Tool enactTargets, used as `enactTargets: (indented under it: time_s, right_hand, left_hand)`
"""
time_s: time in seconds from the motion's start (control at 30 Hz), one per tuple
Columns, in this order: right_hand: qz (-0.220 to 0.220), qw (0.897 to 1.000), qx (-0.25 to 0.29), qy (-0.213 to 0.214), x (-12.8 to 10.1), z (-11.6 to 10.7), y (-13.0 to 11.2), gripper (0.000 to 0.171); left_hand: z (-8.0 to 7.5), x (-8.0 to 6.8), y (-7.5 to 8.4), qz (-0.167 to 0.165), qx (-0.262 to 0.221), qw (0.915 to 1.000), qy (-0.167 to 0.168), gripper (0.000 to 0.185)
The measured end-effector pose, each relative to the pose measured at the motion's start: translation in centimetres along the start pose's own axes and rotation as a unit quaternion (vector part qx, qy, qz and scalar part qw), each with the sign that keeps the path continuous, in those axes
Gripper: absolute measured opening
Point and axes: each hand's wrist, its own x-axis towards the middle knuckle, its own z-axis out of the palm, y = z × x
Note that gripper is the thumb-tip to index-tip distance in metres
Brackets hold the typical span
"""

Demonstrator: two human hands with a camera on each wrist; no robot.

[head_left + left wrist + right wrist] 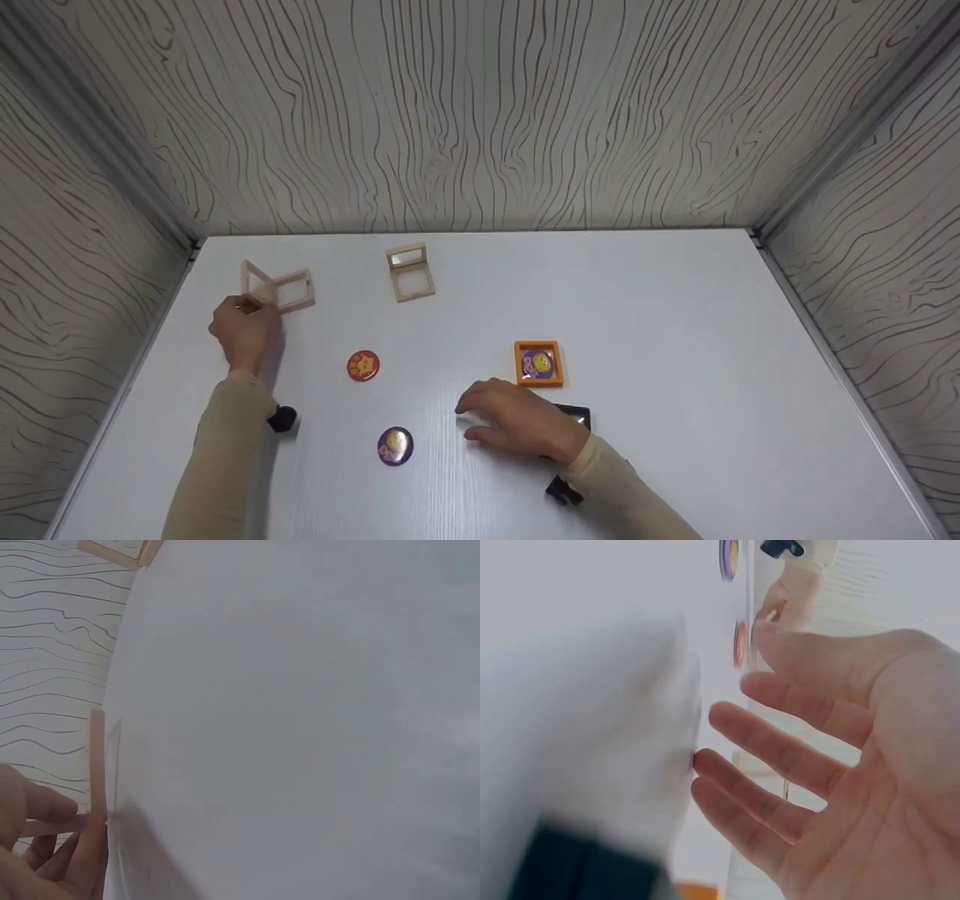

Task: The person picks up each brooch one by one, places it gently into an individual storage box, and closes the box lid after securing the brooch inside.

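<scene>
At the far left of the table, my left hand [246, 330] pinches the near corner of a pale pinkish hinged frame [295, 291], which stands opened with one panel raised. The left wrist view shows finger and thumb at the corner of this frame [97, 761]. My right hand [517, 416] hovers low over the table with nothing in it; its fingers [772, 750] are spread and relaxed in the right wrist view. Just beyond it lies an orange square frame [561, 365] with a purple badge inside. A black frame [576, 411] is partly hidden under the right wrist.
Another opened wooden hinged frame [412, 283] stands near the back edge. Between the hands lie a round red badge [364, 366] with a star and a round purple badge [395, 446]. Wood-patterned walls [480, 112] enclose the white table [675, 315].
</scene>
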Motion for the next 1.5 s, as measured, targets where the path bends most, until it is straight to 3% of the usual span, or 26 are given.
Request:
enactTargets:
  time_s: [0.3,0.6,0.9,1.17,1.5]
  right_hand:
    - [-0.001,1.000,-0.011,0.005,2.4,1.9,-1.8,0.032]
    - [0.014,0.999,0.009,0.036,4.4,3.8,-3.3,0.034]
    - [0.053,0.997,-0.005,0.057,5.8,5.3,-5.6,0.041]
    - [0.060,0.994,-0.012,0.086,6.2,6.1,-5.9,0.037]
    - [0.080,0.994,0.033,0.064,6.0,6.1,-6.0,0.031]
  left_hand:
    - [-0.6,-1.3,-0.7,0.025,-0.005,0.9997,0.003,0.019]
    - [-1.2,-2.2,-0.7,0.047,0.010,0.9989,0.000,0.020]
    - [-2.1,-2.9,-0.8,0.046,0.002,0.9990,0.002,0.021]
    - [-2.7,-3.6,-1.1,0.074,-0.001,0.9973,0.000,0.019]
    - [-3.7,-5.1,-1.6,0.100,0.022,0.9944,-0.027,0.027]
